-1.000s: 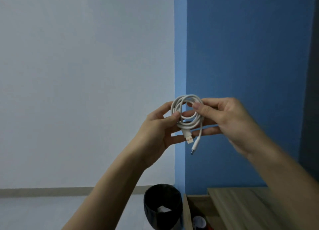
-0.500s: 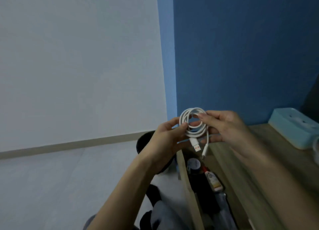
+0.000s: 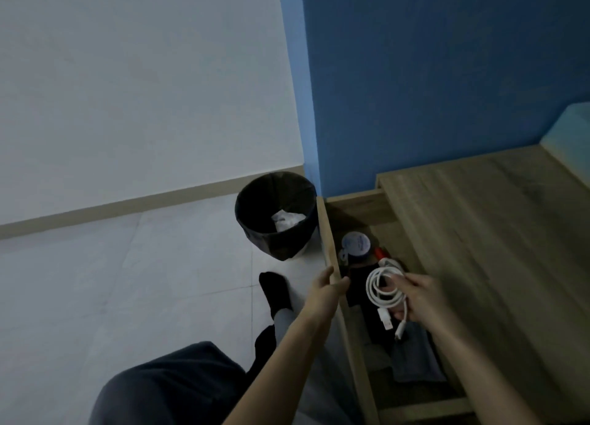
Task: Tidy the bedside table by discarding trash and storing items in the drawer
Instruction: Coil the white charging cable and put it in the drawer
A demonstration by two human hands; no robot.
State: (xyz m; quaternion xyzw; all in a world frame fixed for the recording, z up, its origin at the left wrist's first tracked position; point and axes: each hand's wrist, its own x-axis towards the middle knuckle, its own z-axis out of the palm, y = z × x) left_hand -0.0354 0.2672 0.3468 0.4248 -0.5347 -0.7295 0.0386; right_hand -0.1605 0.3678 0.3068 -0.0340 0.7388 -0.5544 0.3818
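A coiled white USB cable [image 3: 381, 292] hangs over the open drawer, pinched in my right hand [image 3: 418, 298], its two plugs dangling below the coil. My left hand [image 3: 324, 286] grips the top edge of the wooden drawer front [image 3: 329, 242]. Inside the drawer lie a round blue-lidded tin [image 3: 356, 243], a small red-capped item [image 3: 380, 252], a black flat object [image 3: 359, 286] and a grey cloth [image 3: 415, 357]. The wooden bedside table top [image 3: 479, 233] extends to the right of the drawer.
A black bin [image 3: 276, 214] with crumpled white paper inside stands on the pale tiled floor left of the drawer. A light blue box [image 3: 568, 131] sits at the table's far right edge. My knee and socked foot [image 3: 276, 289] are below left.
My left hand let go of the cable and took hold of the drawer front. My right hand lowered the coil over the drawer. The camera tilted down from the wall to the drawer.
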